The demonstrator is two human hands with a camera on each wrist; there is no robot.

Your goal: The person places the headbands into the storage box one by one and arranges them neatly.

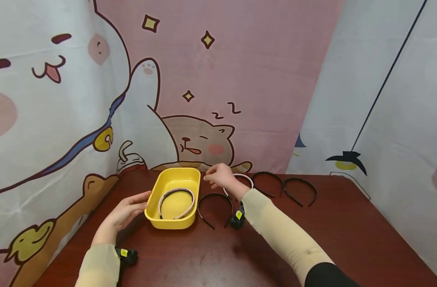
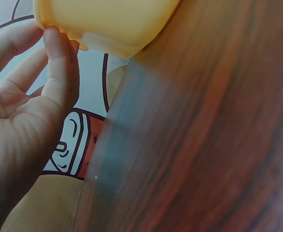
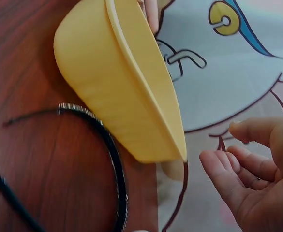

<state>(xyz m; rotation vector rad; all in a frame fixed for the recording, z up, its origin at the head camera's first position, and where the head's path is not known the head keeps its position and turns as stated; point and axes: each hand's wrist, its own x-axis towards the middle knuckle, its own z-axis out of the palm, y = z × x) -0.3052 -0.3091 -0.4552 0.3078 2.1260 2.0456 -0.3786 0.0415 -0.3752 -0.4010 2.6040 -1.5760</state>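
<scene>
A yellow plastic bin stands on the table with a pale headband inside it. My left hand is at the bin's left side. In the left wrist view, its fingertips touch the bin near the rim. My right hand is raised just past the bin's far right corner, holding nothing. The right wrist view shows a gap between its thumb and loosely bent fingers. A black headband lies right of the bin, close to its wall. Beyond it, a white headband is partly hidden by my right hand and wrist.
Two more black headbands lie farther right along the back of the dark red-brown wooden table. A cartoon-printed cloth hangs behind the table and down its left side; pale cloth hangs at the right.
</scene>
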